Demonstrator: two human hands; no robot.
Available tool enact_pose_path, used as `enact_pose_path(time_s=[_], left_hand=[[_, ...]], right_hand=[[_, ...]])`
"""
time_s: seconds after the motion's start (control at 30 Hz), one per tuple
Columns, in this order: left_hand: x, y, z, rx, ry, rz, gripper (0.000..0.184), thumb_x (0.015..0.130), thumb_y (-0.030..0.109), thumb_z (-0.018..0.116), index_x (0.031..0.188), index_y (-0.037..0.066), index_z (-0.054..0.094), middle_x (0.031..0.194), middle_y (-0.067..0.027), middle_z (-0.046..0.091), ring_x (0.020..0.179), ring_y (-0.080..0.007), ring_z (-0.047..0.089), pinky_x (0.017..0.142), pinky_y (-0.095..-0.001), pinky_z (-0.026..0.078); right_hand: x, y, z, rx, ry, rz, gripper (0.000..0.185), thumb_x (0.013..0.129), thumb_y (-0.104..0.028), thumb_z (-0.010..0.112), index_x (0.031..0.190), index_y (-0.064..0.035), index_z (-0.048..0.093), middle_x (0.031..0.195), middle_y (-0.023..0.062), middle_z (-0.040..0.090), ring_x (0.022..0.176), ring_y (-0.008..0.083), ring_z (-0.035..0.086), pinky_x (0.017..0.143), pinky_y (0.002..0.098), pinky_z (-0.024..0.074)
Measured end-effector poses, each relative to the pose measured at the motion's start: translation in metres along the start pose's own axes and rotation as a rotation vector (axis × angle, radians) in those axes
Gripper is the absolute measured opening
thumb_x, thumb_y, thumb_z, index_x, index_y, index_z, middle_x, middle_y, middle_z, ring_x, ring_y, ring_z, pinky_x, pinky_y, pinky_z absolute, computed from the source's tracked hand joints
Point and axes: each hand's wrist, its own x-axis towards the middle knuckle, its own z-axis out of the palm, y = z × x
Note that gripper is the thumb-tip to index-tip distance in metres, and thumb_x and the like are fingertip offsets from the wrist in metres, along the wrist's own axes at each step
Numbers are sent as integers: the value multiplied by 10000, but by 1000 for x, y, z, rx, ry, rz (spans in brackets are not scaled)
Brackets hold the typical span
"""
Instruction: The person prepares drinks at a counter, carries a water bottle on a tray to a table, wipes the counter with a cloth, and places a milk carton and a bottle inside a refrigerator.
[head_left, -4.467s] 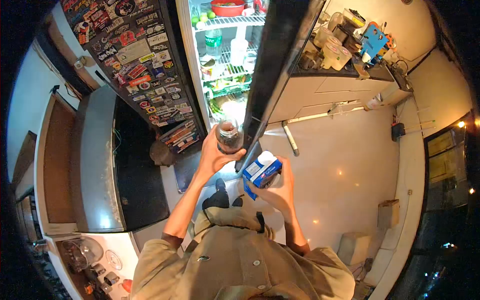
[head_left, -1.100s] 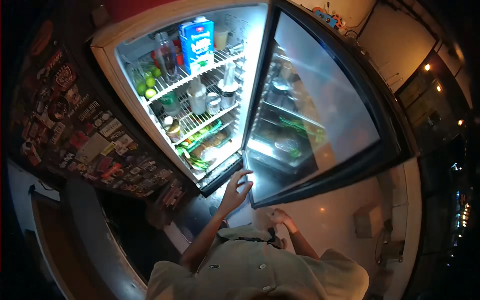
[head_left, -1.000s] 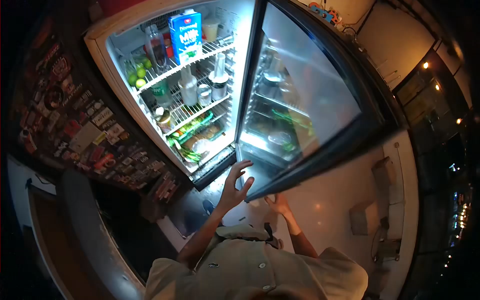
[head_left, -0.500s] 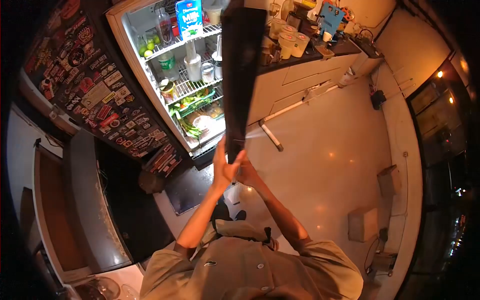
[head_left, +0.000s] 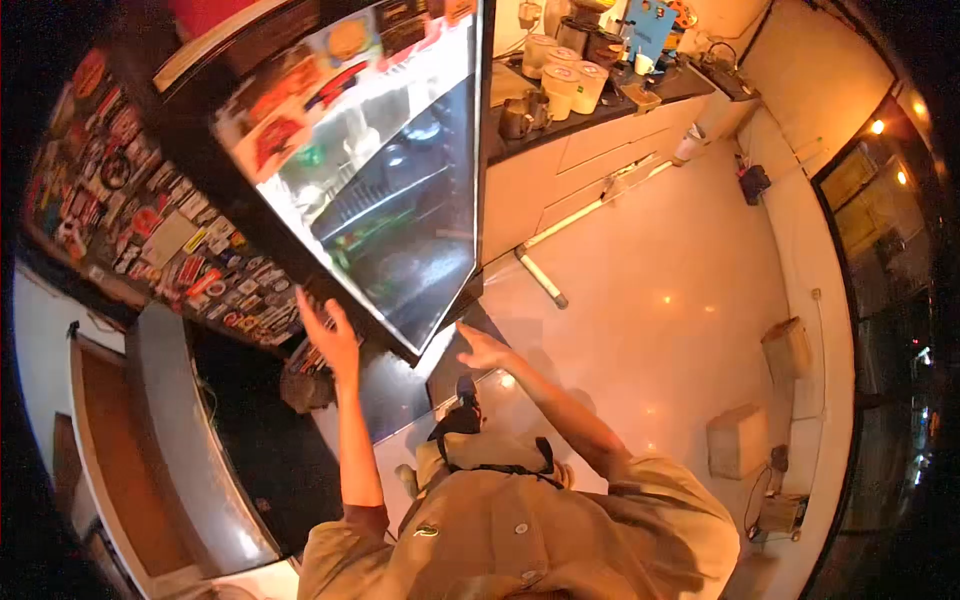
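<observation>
The glass fridge door (head_left: 415, 225) stands partly open in front of the lit fridge (head_left: 290, 200), and blurred shelves show through and beside the glass. Pictures of food (head_left: 310, 80) run along the upper part of the door. My left hand (head_left: 333, 337) is raised left of the door's lower end, its fingers spread and holding nothing. On the other side, my right hand (head_left: 484, 349) is near the door's lower right corner, fingers apart and nothing in them. Whether either hand touches the door, I cannot tell.
Stickers cover the dark side panel (head_left: 170, 230) at left. A counter (head_left: 590, 130) at upper right carries several pale tubs (head_left: 562, 85) and metal pitchers (head_left: 520, 115). A white pipe (head_left: 545, 280) lies on the floor. Box-like blocks (head_left: 737, 440) stand near the right wall.
The door, seen edge-on between my hands before, has swung left across the fridge opening. My hands have come apart, the left moving left and the right staying near the middle, lower down.
</observation>
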Motion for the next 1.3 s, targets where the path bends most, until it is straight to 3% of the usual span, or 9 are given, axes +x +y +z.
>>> enact_pose_path(time_s=[0.13,0.23,0.4,0.57,0.77,0.93,1.1,1.23,1.3], left_hand=[[38,-10,15,-78,71,-183,605,1057,246,505,1545,-29,274,1564,-274,320,1399,-374,413,1126,-425,372],[64,-7,31,-67,97,-298,666,1061,305,501,1566,-18,213,1592,-270,265,1433,-387,360,1151,-438,342],[88,-35,56,-76,137,-144,700,1052,233,516,1577,-24,130,1635,-251,137,1499,-366,226,1219,-425,221],[108,-54,75,-39,239,-100,731,1033,243,560,1567,-39,148,1634,-250,140,1513,-358,182,1237,-430,183],[111,-73,85,348,416,-17,682,1000,246,630,1503,-73,296,1469,-286,361,1341,-406,401,1126,-500,332],[101,-57,92,311,449,-43,685,1002,234,628,1505,-81,285,1448,-312,342,1328,-435,408,1120,-513,340],[99,-45,104,257,457,-129,763,1015,341,592,1573,10,190,1558,-288,228,1429,-426,321,1153,-506,349],[104,-53,109,257,518,-131,781,1001,368,613,1569,8,216,1560,-265,301,1427,-398,355,1163,-466,346],[104,-48,113,288,539,-166,734,1004,266,620,1545,-45,234,1514,-280,380,1396,-354,417,1141,-438,375]], right_hand=[[2,64,-32,-103,26,216,869,857,-342,666,1534,38,274,1498,302,411,1391,413,412,1156,413,345],[-5,105,-63,-115,58,158,858,859,-391,656,1525,23,310,1481,317,421,1354,423,455,1140,421,361],[-12,149,-91,-97,116,495,870,845,-407,685,1517,18,329,1485,290,436,1352,406,467,1130,431,379],[3,170,-118,-54,117,556,872,853,-444,661,1515,22,337,1510,287,408,1391,400,424,1159,419,343],[46,203,-155,-41,124,518,873,857,-460,658,1507,32,346,1525,294,381,1398,391,419,1164,416,339],[87,217,-208,-88,22,589,865,873,-459,654,1496,53,341,1510,314,389,1392,393,425,1148,412,359],[110,241,-267,-25,103,344,837,873,-407,683,1499,33,343,1488,302,429,1368,395,457,1117,408,393],[116,250,-320,-87,84,478,818,877,-369,687,1513,5,333,1466,290,463,1347,386,485,1105,417,408],[116,266,-337,-36,125,408,813,884,-373,679,1513,6,330,1453,286,479,1336,380,499,1097,425,416]])
